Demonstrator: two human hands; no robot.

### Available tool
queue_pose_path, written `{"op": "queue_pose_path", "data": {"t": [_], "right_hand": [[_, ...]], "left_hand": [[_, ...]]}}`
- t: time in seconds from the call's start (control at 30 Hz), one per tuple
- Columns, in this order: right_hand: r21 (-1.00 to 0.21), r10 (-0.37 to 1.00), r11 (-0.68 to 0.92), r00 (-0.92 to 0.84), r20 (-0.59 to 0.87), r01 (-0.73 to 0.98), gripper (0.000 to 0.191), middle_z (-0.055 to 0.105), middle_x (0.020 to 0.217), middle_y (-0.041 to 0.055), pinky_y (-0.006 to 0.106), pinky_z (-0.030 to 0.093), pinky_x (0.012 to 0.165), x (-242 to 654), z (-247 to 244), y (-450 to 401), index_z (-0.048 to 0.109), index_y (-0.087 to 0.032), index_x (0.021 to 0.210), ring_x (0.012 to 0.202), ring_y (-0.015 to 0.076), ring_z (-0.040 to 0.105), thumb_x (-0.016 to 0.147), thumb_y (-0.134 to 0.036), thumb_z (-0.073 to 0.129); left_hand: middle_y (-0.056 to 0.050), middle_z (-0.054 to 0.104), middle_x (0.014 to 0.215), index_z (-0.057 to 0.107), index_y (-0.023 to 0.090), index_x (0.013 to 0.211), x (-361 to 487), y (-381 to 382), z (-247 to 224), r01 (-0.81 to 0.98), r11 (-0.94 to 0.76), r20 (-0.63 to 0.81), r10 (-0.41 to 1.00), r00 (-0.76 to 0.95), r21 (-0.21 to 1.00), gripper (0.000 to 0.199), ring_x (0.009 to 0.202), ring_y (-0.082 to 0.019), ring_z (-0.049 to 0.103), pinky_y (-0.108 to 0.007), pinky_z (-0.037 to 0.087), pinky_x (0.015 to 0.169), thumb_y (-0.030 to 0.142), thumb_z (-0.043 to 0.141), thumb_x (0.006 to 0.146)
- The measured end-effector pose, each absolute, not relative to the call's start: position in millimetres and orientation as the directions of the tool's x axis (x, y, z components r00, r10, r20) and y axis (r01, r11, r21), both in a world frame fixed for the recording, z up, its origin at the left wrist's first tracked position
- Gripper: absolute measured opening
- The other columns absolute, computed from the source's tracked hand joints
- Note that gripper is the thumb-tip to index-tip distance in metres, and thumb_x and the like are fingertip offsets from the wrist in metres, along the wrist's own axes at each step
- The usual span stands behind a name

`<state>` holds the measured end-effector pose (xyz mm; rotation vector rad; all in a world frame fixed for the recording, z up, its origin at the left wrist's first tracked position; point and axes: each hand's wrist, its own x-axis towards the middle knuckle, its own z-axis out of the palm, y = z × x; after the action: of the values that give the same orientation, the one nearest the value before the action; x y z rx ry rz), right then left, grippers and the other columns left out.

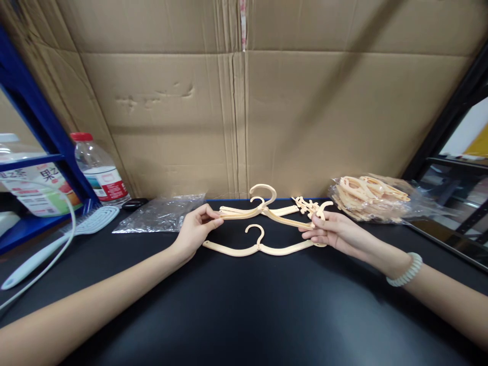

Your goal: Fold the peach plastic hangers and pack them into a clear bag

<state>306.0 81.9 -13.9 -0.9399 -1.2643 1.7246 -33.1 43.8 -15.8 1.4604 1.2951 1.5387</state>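
A cream folding clothes hanger (290,221) is spread between my two hands, its hook pointing up. My left hand (195,227) pinches the tip of its left arm between thumb and fingers. At the other end, my right hand (341,233) is closed on the right arm's tip; a curved cream piece (325,207) shows just above those fingers, and I cannot tell whether it is held. Nearer to me, a second unfolded hanger (233,251) lies on the black table. Behind the held one are further hanger parts (286,210), partly hidden.
Small loose cream pieces (303,204) lie at the back. A clear bag of folded hangers (366,198) sits back right, and a flat plastic bag (156,213) back left. At left are a pale hairbrush (97,220), a cable and a red-capped bottle (102,170). Cardboard (171,117) stands behind.
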Motion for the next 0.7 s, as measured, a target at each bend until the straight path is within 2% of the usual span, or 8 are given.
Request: {"op": "queue_pose_path", "data": {"t": [0.17, 0.3, 0.57, 0.7], "right_hand": [[-0.980, 0.923, -0.151, -0.372, -0.093, -0.129, 0.025, 0.073, 0.083, 0.0100, 0.025, 0.061, 0.070, 304, -13, 79, 0.053, -0.018, 0.076, 0.077, 0.0196, 0.073, 0.075, -0.028, 0.076], [-0.989, 0.946, -0.068, -0.323, -0.021, -0.135, 0.031, 0.073, 0.082, 0.0091, 0.027, 0.061, 0.072, 300, -13, 76, 0.054, -0.018, 0.077, 0.072, 0.0192, 0.073, 0.070, -0.033, 0.080], [-0.992, 0.963, 0.036, -0.262, 0.067, -0.123, 0.042, 0.073, 0.078, 0.0073, 0.033, 0.062, 0.071, 297, -15, 73, 0.054, -0.019, 0.079, 0.069, 0.0217, 0.073, 0.063, -0.044, 0.083], [-0.991, 0.966, 0.087, -0.235, 0.108, -0.099, 0.044, 0.071, 0.072, 0.0053, 0.032, 0.061, 0.067, 296, -13, 71, 0.054, -0.019, 0.077, 0.068, 0.0221, 0.073, 0.061, -0.047, 0.083]], "left_hand": [[-0.004, 0.074, 0.079, 0.054, 0.018, 0.062, -33, 44, -16, 0.170, -0.316, 0.343, 0.924, -0.170, 0.933, 0.023, 0.087, -0.023, 0.069, -0.035, 0.049, 0.080, 0.025, 0.075, 0.060], [-0.004, 0.073, 0.078, 0.054, 0.018, 0.061, -33, 45, -16, 0.173, -0.312, 0.341, 0.924, -0.173, 0.934, 0.022, 0.087, -0.022, 0.069, -0.034, 0.049, 0.080, 0.024, 0.076, 0.059], [-0.003, 0.071, 0.075, 0.054, 0.019, 0.062, -32, 43, -16, 0.190, -0.308, 0.340, 0.925, -0.171, 0.932, 0.023, 0.083, -0.023, 0.068, -0.034, 0.049, 0.076, 0.026, 0.075, 0.059], [-0.002, 0.070, 0.073, 0.054, 0.019, 0.063, -33, 44, -16, 0.206, -0.315, 0.349, 0.924, -0.154, 0.926, 0.022, 0.081, -0.022, 0.068, -0.033, 0.049, 0.075, 0.026, 0.075, 0.061]]}}
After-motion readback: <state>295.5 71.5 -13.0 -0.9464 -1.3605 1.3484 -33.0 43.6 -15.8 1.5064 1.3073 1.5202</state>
